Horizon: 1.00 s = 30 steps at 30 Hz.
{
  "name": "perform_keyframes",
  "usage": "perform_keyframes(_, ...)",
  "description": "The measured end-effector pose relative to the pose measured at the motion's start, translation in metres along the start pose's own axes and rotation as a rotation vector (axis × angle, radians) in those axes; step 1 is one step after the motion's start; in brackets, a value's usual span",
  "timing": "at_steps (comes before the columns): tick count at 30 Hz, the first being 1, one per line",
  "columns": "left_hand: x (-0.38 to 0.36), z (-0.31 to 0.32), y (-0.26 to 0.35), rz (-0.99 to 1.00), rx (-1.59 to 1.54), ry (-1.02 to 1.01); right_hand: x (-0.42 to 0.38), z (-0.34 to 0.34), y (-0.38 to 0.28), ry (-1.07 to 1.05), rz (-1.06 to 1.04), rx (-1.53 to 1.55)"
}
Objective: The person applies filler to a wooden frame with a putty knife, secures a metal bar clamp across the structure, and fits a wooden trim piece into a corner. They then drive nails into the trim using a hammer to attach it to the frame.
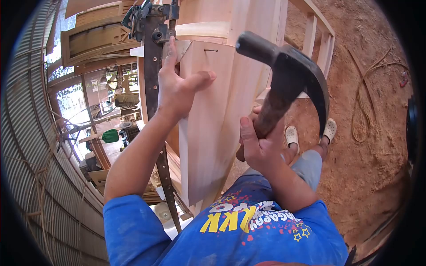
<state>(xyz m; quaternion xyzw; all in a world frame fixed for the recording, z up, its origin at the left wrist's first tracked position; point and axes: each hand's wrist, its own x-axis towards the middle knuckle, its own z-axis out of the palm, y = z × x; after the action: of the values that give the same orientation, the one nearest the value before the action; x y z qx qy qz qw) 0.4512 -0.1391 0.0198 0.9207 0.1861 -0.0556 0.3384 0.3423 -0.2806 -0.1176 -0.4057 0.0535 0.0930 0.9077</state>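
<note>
A claw hammer [288,73] is raised in my right hand [266,144], whose fingers wrap round its wooden handle. Its striking face points left, over the end of a pale wooden board [213,97]. Near the board's top edge a nail [211,50] sticks partly out of the wood. My left hand [179,82] rests at the board's left edge, fingers apart. Its index finger reaches up to the jaw of a long metal bar clamp [153,66], and its thumb lies over the board just below the nail.
Pale wooden framing [317,33] extends behind the board. On the brown dirt ground [346,164] at right lies a looped cord [366,102]. Stacked wooden panels [95,42] stand at upper left, beside a corrugated metal sheet [31,102]. Beige clogs [329,129] are on my feet.
</note>
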Motion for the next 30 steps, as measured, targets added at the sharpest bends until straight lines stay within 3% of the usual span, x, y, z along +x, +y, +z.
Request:
perform_keyframes(3, -0.001, 0.003, 0.000, -0.017, -0.074, 0.005, 0.013, -0.005, 0.002, -0.123, 0.018, -0.255)
perform_keyframes(4, -0.001, 0.004, 0.002, -0.016, -0.112, 0.014, 0.013, -0.004, 0.007, -0.083, 0.063, -0.152)
perform_keyframes(7, -0.002, 0.005, 0.004, -0.024, -0.158, 0.007, 0.007, -0.017, -0.017, 0.035, -0.091, 0.137)
perform_keyframes(9, -0.002, 0.005, 0.003, -0.025, -0.160, 0.009, 0.008, -0.021, -0.029, 0.159, -0.433, 0.314)
perform_keyframes(10, -0.002, 0.004, 0.003, -0.021, -0.162, 0.011, 0.005, -0.015, -0.027, 0.186, -0.459, 0.461)
perform_keyframes(13, -0.001, 0.002, 0.001, -0.045, -0.092, 0.032, 0.023, -0.008, 0.011, -0.088, -0.157, -0.354)
perform_keyframes(15, 0.004, 0.005, 0.003, -0.013, -0.143, 0.014, 0.024, -0.003, 0.010, 0.081, -0.047, -0.137)
perform_keyframes(17, -0.004, 0.004, -0.002, -0.036, -0.145, 0.007, 0.015, -0.012, -0.027, 0.135, -0.167, 0.144)
perform_keyframes(20, -0.001, 0.001, -0.001, -0.016, -0.126, 0.025, 0.007, -0.006, -0.024, 0.217, -0.283, 0.280)
perform_keyframes(21, -0.002, 0.002, 0.002, -0.029, -0.131, 0.024, 0.002, -0.009, -0.001, 0.147, -0.279, 0.190)
perform_keyframes(23, -0.007, 0.004, 0.000, -0.029, -0.103, 0.022, 0.025, -0.004, 0.020, -0.070, -0.070, -0.415)
perform_keyframes(25, 0.003, 0.001, -0.007, 0.036, -0.039, 0.037, 0.032, 0.000, 0.008, 0.018, -0.081, -0.276)
perform_keyframes(27, 0.000, 0.003, -0.001, -0.027, -0.107, 0.039, 0.009, -0.005, 0.000, 0.091, 0.000, -0.047)
perform_keyframes(30, 0.001, 0.003, -0.006, 0.010, -0.068, 0.051, -0.001, -0.010, 0.001, 0.062, -0.104, 0.035)
